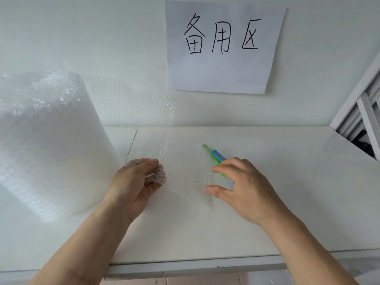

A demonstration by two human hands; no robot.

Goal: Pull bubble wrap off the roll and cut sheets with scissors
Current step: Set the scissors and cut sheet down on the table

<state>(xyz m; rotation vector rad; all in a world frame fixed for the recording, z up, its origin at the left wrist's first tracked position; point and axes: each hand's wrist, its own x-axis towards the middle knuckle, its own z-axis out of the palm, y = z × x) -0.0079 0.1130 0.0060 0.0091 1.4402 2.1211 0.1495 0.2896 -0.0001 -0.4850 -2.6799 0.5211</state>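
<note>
Bubble wrap (181, 161), light and limp, lay across the counter (287, 182); your left hand (136, 179) pinched its edge, your right hand (240, 188) gripped the scissors (213, 156).

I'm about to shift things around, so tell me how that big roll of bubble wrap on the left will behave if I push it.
The bubble wrap roll is probably light for its bulk, being mostly air bubbles. Standing on end, tall, it may tip rather than slide. Its loose sheet, gripped by the left hand, would likely drag along limply.

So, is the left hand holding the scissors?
No, the left hand grips the bubble wrap; the scissors are by the right hand.
</note>
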